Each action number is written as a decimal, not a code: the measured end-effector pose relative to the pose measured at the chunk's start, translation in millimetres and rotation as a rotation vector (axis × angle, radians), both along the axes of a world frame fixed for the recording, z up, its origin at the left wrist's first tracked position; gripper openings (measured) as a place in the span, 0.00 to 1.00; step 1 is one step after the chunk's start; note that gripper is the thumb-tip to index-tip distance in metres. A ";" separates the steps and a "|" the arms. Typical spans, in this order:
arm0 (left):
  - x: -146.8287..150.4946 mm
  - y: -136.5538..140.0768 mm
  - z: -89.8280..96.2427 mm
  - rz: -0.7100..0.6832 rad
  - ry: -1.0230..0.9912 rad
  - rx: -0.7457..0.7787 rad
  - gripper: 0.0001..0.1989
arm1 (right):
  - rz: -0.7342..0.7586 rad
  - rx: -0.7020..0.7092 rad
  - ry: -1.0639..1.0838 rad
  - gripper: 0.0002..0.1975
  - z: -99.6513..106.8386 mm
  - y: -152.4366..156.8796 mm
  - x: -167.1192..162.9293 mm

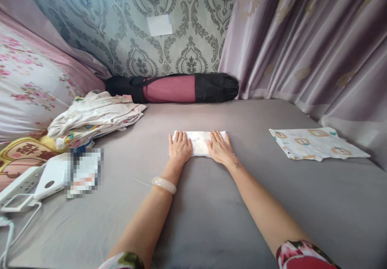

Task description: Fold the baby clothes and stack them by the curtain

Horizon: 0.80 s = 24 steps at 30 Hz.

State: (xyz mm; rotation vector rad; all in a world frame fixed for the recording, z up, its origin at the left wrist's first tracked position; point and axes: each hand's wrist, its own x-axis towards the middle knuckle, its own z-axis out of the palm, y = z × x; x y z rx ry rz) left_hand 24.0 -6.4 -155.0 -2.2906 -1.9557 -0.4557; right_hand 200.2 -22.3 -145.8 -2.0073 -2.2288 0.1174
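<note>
A small white folded cloth (200,143) with a faint print lies flat on the grey bed sheet (208,204). My left hand (180,146) presses on its left end, palm down with the fingers stretched out. On the right end rests my right hand (220,146), also flat, fingers pointing away from me. Between the hands the middle of the cloth shows; the parts beneath the palms are hidden. Neither hand grips anything.
At right lies a folded printed cloth (317,142). A pile of clothes (99,114) sits at left, near a white power strip (24,184), a white device (54,174) and cables. Along the patterned wall lies a pink and black rolled bag (172,88). Curtains (281,39) hang at right.
</note>
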 end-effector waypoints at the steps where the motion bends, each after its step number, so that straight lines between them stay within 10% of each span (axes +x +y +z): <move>1: -0.2 -0.2 -0.1 0.002 -0.002 0.007 0.26 | -0.001 0.000 0.002 0.31 0.5 -0.2 -0.2; 24: -13.7 1.8 3.3 0.110 -0.049 -0.076 0.28 | -0.192 -0.035 0.004 0.31 5.2 1.9 19.9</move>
